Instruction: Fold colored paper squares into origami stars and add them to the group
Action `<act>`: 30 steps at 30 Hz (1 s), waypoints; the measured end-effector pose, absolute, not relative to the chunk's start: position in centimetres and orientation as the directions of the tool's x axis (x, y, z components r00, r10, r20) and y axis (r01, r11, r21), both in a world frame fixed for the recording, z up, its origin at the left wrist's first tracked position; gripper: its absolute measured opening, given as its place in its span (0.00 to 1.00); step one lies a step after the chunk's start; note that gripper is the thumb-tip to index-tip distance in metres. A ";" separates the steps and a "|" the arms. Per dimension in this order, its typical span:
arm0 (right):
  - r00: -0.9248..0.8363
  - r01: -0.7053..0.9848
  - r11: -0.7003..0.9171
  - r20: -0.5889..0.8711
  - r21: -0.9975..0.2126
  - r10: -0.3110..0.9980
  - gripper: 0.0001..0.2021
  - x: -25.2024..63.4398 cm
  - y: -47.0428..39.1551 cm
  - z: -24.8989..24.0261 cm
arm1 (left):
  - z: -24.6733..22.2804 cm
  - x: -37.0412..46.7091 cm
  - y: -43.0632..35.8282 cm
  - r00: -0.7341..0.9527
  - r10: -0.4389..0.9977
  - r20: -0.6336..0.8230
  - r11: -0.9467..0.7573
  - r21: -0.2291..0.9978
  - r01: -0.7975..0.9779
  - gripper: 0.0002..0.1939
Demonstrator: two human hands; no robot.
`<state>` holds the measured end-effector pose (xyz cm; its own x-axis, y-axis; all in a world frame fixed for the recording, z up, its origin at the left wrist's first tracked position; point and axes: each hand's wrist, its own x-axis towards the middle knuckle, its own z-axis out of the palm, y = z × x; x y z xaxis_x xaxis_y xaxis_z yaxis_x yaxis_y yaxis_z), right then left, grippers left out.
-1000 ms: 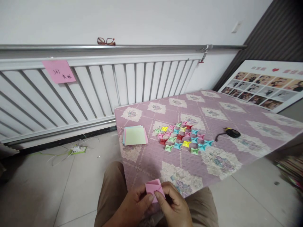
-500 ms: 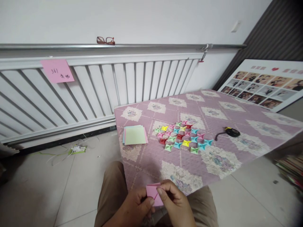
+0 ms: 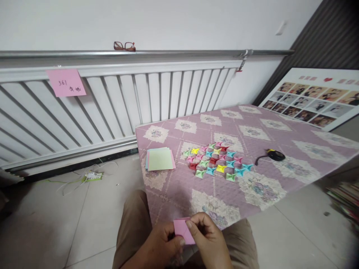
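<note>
A small folded piece of pink paper [image 3: 183,228] is held between my two hands at the near edge of the table, above my lap. My left hand [image 3: 164,243] grips its lower left side, thumb across the front. On the upper right edge, my right hand [image 3: 207,236] pinches it between thumb and fingers. The fingers behind the paper are partly hidden. Farther up the cloth lie rows of small folded paper shapes [image 3: 221,169] in green, yellow, pink, red and blue. To their left sits a stack of square paper sheets [image 3: 160,159], pale green on top.
The table [image 3: 179,186] wears a purple flowered cloth. A black object with a strap [image 3: 276,155] rests on its right part. Beyond stands a white radiator [image 3: 165,93] with a pink note [image 3: 66,83]; glasses [image 3: 125,46] sit on the pipe. A power strip [image 3: 93,176] lies on the floor.
The flap on the front of the pink paper now lies flatter, and the gap along its slanting edge has narrowed. Both hands keep nearly the same place.
</note>
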<state>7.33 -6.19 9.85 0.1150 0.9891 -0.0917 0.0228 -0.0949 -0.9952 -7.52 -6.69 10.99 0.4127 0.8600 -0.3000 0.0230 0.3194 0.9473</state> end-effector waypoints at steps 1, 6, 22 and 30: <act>0.112 0.000 -0.101 -0.100 -0.995 0.989 0.18 7.4 -6.1 9.6 | 11.0 -7.5 -6.7 0.413 0.861 -0.297 0.317 0.948 0.021 0.08; 0.022 -0.059 -0.189 -0.190 -0.980 0.981 0.21 8.0 -5.7 9.2 | 11.1 -7.7 -6.6 0.416 0.865 -0.279 0.280 0.958 0.060 0.09; -0.045 0.072 -0.229 -0.233 -0.971 0.972 0.19 8.3 -5.8 9.8 | 10.0 -8.6 -6.3 0.318 0.911 -0.262 0.191 0.952 0.238 0.09; -0.059 0.061 -0.304 -0.308 -0.951 0.950 0.18 8.2 -5.6 7.3 | 9.0 -9.4 -5.1 0.295 0.933 -0.206 0.055 0.892 0.450 0.10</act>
